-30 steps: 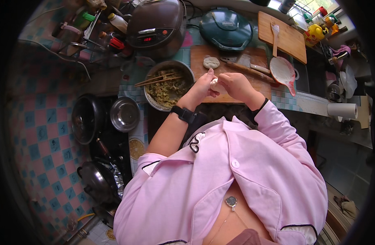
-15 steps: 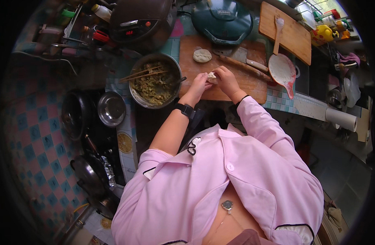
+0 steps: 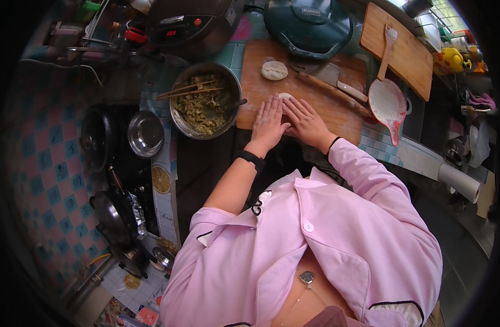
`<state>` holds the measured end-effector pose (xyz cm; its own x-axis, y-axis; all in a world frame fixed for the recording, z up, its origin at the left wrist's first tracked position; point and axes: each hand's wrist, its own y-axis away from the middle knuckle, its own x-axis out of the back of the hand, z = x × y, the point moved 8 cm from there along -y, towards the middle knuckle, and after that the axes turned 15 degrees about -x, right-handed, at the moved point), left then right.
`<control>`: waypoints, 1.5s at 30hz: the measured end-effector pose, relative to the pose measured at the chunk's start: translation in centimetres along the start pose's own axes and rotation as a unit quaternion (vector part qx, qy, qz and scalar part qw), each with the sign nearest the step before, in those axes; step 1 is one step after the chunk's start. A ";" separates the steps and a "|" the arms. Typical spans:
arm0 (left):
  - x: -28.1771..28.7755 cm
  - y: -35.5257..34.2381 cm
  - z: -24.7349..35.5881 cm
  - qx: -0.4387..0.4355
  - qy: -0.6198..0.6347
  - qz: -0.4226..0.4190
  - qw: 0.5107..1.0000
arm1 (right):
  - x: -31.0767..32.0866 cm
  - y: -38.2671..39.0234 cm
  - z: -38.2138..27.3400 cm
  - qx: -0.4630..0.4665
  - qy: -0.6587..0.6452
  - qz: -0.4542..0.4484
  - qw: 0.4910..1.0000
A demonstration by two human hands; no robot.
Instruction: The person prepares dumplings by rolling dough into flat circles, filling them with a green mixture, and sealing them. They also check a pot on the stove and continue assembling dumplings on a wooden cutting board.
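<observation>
My left hand (image 3: 268,121) and my right hand (image 3: 304,118) lie flat, fingers spread, side by side on a wooden cutting board (image 3: 320,103). Between the fingertips a small piece of white dough (image 3: 285,96) shows on the board; most of it is hidden by the hands. A second, flattened round of dough (image 3: 274,70) lies farther back on the board. A metal bowl of chopped greenish filling (image 3: 205,101) with chopsticks (image 3: 187,90) across it stands just left of my left hand.
A rolling pin (image 3: 334,90) and a cleaver (image 3: 329,74) lie on the board's far right. A white ladle-shaped dish (image 3: 388,102), a second wooden board (image 3: 405,49), a round blue-grey electric pan (image 3: 310,24), a dark cooker (image 3: 190,24), pans (image 3: 100,136) on a stove at left.
Both hands were raised together, pinching a small dough piece; now they have come down flat onto the board with the dough beneath the fingertips. The view has tilted down slightly.
</observation>
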<state>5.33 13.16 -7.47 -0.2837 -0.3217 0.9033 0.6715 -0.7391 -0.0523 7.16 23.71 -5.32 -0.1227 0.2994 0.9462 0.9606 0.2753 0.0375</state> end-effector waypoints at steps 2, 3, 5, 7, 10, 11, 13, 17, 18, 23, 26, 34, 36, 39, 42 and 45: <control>-0.4 -0.2 -0.1 -0.006 -0.026 -0.003 1.000 | -0.2 0.1 0.3 -0.008 0.005 -0.001 1.000; -0.6 -0.2 -0.1 -0.005 -0.036 -0.010 0.999 | -0.1 0.2 0.3 -0.007 0.012 0.003 1.000; -0.8 -0.4 -0.1 0.002 -0.060 -0.032 0.998 | 0.1 0.3 0.2 -0.004 0.016 -0.006 1.000; -0.2 -0.5 0.2 0.000 -0.066 -0.021 0.998 | 0.5 0.2 0.5 -0.005 0.000 -0.027 1.000; 0.6 -1.4 0.7 -0.023 -0.097 -0.003 0.995 | 2.5 0.0 3.1 -0.052 -0.016 0.012 0.998; 0.9 -1.8 1.2 -0.045 -0.114 0.023 0.992 | 3.6 0.3 4.5 -0.059 -0.021 0.043 0.997; -0.2 -3.1 1.3 -0.066 -0.100 -0.002 0.993 | 4.3 0.7 7.6 -0.113 0.007 0.055 0.992; -1.5 -4.0 1.0 -0.067 -0.117 -0.037 0.990 | 4.1 2.0 11.7 -0.157 0.031 0.033 0.986; -1.5 -4.0 1.2 -0.071 -0.114 -0.028 0.991 | 4.1 2.3 12.0 -0.153 0.036 0.035 0.987; -0.8 -4.2 1.4 -0.044 -0.061 -0.026 0.997 | 4.0 2.9 12.6 -0.174 0.015 0.030 0.984; -1.2 -4.3 1.4 -0.039 -0.080 -0.049 0.995 | 4.7 3.0 12.3 -0.153 0.013 0.087 0.984; 2.5 -1.4 -3.7 0.076 0.123 0.230 0.962 | 5.8 2.7 14.5 -0.201 -0.009 0.169 0.965; 3.4 -0.1 -3.6 0.109 0.083 0.242 0.960 | 5.1 2.5 14.9 -0.248 -0.018 0.115 0.962; 4.5 0.7 -0.5 0.027 -0.064 0.190 0.979 | 5.2 1.9 11.4 -0.167 -0.066 0.152 0.972; 4.1 0.7 0.2 0.010 -0.110 0.125 0.986 | 3.7 0.9 6.7 -0.097 -0.126 0.123 0.979; 3.3 0.2 -0.9 0.032 -0.089 0.088 0.992 | 2.3 -0.4 4.3 -0.106 -0.143 0.097 0.979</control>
<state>3.92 11.39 -4.89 -0.0363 -0.3279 0.9440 0.7442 -0.6394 -0.1935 5.42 28.25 -4.59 0.0310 0.5790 0.8148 0.9992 0.0009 -0.0387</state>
